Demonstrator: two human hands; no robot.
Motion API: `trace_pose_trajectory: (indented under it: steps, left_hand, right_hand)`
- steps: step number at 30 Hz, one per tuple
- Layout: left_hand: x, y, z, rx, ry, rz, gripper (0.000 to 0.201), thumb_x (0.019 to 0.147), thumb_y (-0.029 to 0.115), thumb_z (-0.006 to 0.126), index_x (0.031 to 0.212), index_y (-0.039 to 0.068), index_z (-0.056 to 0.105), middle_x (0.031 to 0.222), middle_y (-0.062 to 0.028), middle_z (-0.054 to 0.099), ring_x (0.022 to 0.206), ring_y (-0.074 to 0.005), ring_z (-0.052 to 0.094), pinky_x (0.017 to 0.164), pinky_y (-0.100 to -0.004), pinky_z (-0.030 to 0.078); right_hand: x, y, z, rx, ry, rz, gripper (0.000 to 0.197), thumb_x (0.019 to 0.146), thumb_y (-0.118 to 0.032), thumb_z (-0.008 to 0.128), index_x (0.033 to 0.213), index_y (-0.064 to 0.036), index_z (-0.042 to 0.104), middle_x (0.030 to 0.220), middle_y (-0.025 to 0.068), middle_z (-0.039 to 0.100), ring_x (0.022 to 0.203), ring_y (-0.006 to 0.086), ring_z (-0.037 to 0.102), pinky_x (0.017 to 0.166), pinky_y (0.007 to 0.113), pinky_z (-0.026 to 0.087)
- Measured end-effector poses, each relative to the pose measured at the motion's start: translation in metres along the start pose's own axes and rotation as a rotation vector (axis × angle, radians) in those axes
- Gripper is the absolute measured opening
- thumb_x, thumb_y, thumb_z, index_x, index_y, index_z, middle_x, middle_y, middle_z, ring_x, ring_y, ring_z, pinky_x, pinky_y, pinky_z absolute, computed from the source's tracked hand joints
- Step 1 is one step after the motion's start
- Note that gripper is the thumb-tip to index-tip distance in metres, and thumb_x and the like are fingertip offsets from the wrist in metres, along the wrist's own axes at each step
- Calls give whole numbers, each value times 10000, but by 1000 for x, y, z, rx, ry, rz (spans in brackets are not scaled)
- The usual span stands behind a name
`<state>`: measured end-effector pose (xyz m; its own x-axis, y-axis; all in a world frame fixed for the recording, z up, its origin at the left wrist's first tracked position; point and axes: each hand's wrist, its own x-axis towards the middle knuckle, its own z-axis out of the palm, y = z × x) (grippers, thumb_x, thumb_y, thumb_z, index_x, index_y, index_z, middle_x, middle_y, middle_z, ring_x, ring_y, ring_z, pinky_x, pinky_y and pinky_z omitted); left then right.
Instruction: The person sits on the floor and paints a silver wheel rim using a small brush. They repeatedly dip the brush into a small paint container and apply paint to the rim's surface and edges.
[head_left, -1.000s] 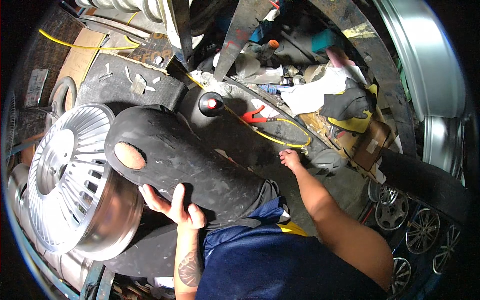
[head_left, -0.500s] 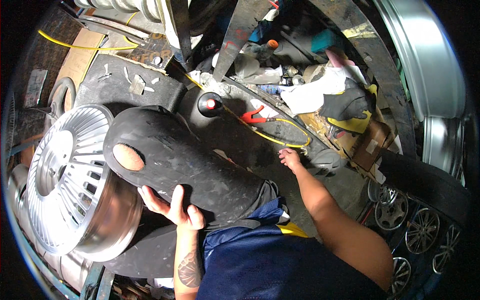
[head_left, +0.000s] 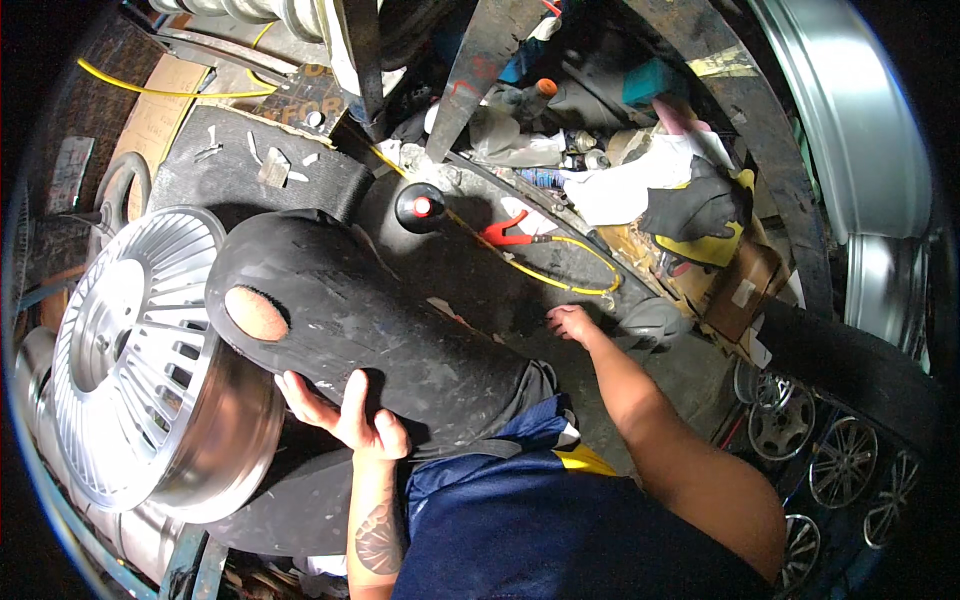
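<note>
While the left hand (head_left: 362, 430) spreads wide on the thigh (head_left: 420, 350), perhaps for support, the right hand (head_left: 571, 323) curls near the yellow hose (head_left: 592, 291); whether empty, I cannot tell. The silver wheel (head_left: 140, 370) tilts beside the knee (head_left: 258, 315), perhaps for steadying.

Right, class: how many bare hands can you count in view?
2: the left hand at the black trouser leg, the right hand below the yellow hose in the picture. No others show.

Counted at your station: two bare hands (head_left: 352, 425), one slatted silver wheel (head_left: 105, 318), one black bottle (head_left: 409, 211), one red air gun (head_left: 506, 233).
</note>
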<state>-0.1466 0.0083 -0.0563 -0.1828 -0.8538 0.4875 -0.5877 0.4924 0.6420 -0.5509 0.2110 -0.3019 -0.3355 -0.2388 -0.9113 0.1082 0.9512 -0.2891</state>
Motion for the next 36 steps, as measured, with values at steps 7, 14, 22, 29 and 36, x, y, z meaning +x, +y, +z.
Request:
trace_pose_trajectory:
  steps: [7, 14, 22, 29, 36]
  left_hand:
    - [1, 0, 2, 5, 7, 11, 465, 903, 402, 464, 1281, 191, 632, 1588, -320, 172, 1450, -527, 164, 1140, -662, 129]
    - [7, 1, -2, 8, -51, 79, 525, 962, 397, 443, 1379, 96, 548, 1607, -304, 106, 1485, -490, 124, 1189, -605, 115]
    - [5, 1, -2, 3, -30, 54, 499, 955, 421, 454, 1354, 144, 567, 1606, -299, 117, 1478, -495, 126, 1176, -626, 123]
    - [5, 2, 3, -38, -7, 12, 463, 929, 417, 457, 1303, 185, 602, 1597, -315, 131, 1464, -509, 141, 1159, -642, 127]
    - [5, 4, 3, -40, -4, 0, 454, 945, 429, 462, 1309, 195, 598, 1599, -314, 115, 1466, -510, 132, 1161, -640, 124]
  right_hand:
    - [13, 19, 9, -13, -73, 13, 268, 933, -256, 533, 1081, -114, 704, 935, 70, 717, 679, 186, 636, 578, 354, 491]
    - [19, 8, 9, 27, 162, -24, 295, 952, -275, 512, 1062, -72, 695, 907, 87, 714, 674, 177, 631, 590, 341, 488]
    - [2, -35, 12, -87, 13, -46, 295, 929, -270, 526, 1114, -91, 671, 954, 59, 719, 723, 179, 647, 651, 342, 492]
    - [45, 6, -3, -171, 191, -176, 179, 908, -206, 597, 983, -70, 686, 853, 70, 709, 670, 163, 639, 608, 339, 512]
    - [34, 3, -1, -380, 147, -185, 248, 808, -282, 654, 946, -97, 745, 860, 106, 736, 814, 237, 709, 781, 373, 540]
